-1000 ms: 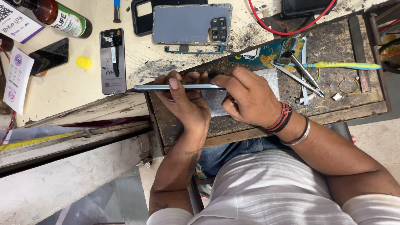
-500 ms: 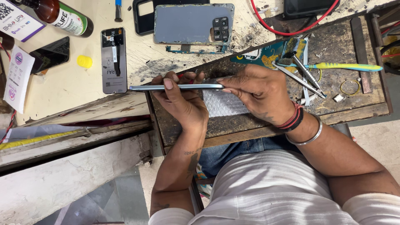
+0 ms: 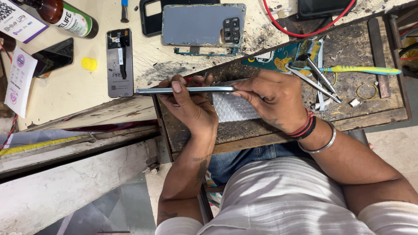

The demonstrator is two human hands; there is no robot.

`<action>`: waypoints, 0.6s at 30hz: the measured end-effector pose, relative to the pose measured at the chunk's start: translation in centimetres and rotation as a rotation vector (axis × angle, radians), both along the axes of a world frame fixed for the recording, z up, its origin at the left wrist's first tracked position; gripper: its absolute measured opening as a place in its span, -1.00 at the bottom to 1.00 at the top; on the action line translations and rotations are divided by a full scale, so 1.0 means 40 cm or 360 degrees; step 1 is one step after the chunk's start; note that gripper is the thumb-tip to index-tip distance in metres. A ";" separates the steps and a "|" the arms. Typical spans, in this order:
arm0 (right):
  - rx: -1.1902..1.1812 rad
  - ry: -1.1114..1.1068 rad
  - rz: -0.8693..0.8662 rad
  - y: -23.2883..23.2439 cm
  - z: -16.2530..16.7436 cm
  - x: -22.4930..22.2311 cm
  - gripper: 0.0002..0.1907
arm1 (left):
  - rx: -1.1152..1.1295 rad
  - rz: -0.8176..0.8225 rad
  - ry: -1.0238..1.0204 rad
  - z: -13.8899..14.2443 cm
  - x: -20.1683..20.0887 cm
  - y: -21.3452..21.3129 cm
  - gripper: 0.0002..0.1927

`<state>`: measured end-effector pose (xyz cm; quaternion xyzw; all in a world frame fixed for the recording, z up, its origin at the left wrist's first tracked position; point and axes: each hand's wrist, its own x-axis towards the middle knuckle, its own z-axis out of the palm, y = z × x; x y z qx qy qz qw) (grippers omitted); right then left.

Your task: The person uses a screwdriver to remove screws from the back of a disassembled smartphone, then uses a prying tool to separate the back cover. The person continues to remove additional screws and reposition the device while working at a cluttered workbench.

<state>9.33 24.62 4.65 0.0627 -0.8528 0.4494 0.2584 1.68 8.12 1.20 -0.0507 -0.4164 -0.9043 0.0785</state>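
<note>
Right hand (image 3: 274, 102) slid along to phone's (image 3: 185, 90) end, pinching its edge. Left hand (image 3: 189, 106) clamped round phone, edge-up between both, seam exposed. Tweezers (image 3: 315, 78) just beyond right hand.

We see the left hand (image 3: 191, 109) gripping a thin phone (image 3: 185, 90) edge-on, while the right hand (image 3: 274, 100) pinches its end above bubble wrap (image 3: 233, 111). Tweezers (image 3: 315, 80) and a toothbrush (image 3: 348, 68) lie nearby.

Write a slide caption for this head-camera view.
Both hands, left hand and right hand, hold a thin silver phone edge-on above a scarred wooden workbench.
</note>
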 end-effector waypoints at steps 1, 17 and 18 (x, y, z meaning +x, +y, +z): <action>0.0011 -0.0013 0.0025 0.001 -0.001 0.000 -0.72 | 0.0015 0.0002 0.0004 0.000 -0.001 -0.001 -0.55; 0.0045 0.0000 -0.0021 -0.011 -0.002 -0.007 -0.70 | 0.0019 0.0017 -0.0008 0.008 0.000 0.001 -0.58; 0.0053 -0.0003 -0.0026 -0.010 -0.004 -0.006 -0.70 | 0.0037 0.0008 0.0009 0.009 0.000 0.000 -0.58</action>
